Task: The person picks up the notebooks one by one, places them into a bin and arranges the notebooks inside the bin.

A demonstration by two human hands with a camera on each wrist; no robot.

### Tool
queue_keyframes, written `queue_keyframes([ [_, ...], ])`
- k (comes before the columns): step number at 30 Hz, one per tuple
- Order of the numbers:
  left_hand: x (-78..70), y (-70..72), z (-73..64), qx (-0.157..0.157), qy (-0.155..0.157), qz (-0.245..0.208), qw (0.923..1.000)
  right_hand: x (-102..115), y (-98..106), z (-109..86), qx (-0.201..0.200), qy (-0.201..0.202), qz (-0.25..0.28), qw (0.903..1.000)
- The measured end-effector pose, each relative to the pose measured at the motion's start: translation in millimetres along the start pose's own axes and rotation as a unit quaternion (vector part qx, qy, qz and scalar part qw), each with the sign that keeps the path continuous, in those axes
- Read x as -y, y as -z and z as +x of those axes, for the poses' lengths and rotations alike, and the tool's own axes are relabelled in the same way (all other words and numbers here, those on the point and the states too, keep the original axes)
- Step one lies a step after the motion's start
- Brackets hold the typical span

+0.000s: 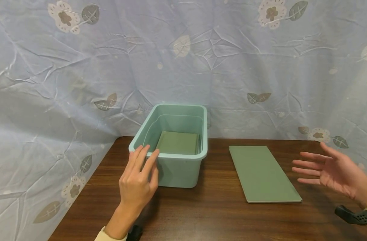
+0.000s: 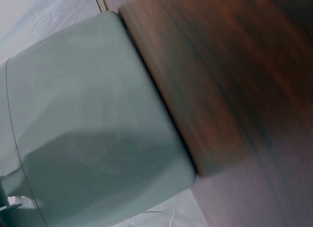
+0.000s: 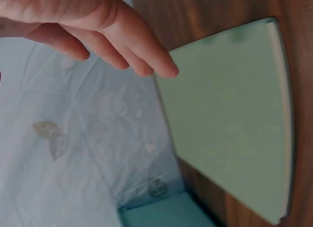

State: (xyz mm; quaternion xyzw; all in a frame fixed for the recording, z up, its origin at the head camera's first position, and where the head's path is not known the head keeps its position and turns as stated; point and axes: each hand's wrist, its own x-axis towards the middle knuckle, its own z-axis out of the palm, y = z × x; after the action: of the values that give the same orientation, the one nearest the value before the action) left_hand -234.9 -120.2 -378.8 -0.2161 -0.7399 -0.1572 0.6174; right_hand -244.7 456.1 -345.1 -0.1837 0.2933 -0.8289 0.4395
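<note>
A pale teal plastic bin [image 1: 178,172] stands on the table, and its outer wall [image 2: 98,104] fills much of the left wrist view. Inside it lies a green, flat, book-like item [image 1: 178,143], partly hidden by the front wall. My left hand [image 1: 137,182] is at the bin's front left corner with fingers extended by the rim; whether they touch it I cannot tell. To the right of the bin a green notebook [image 1: 264,174] lies flat, with its pale page edge [image 3: 279,90] facing the near side. My right hand [image 1: 337,170] hovers beside it, fingers spread, palm sideways, holding nothing.
The dark wood table [image 1: 213,214] ends at a patterned, wrinkled cloth [image 1: 231,83] hanging behind it and along the left side. A black strap [image 1: 355,216] sits at my right wrist.
</note>
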Motion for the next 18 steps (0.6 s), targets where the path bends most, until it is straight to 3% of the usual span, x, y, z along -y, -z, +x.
queue_keyframes([
  [3, 0.1, -0.2, 0.2, -0.001, 0.002, 0.002, 1.0000, -9, 8, -6.1, -0.032, -0.018, -0.002, 0.9993],
  [7, 0.1, -0.6, 0.7, -0.003, 0.002, 0.000, 1.0000, -21, 15, -14.8, -0.118, -0.038, -0.037, 0.9917],
  [13, 0.0, 0.2, 0.1, 0.002, 0.003, 0.000, 1.0000, -32, 16, -19.9, -0.252, -0.056, -0.103, 0.9605],
  [18, -0.9, -0.4, 0.3, 0.004, 0.004, -0.001, 1.0000, -37, 14, -17.6, -0.323, -0.068, -0.150, 0.9321],
])
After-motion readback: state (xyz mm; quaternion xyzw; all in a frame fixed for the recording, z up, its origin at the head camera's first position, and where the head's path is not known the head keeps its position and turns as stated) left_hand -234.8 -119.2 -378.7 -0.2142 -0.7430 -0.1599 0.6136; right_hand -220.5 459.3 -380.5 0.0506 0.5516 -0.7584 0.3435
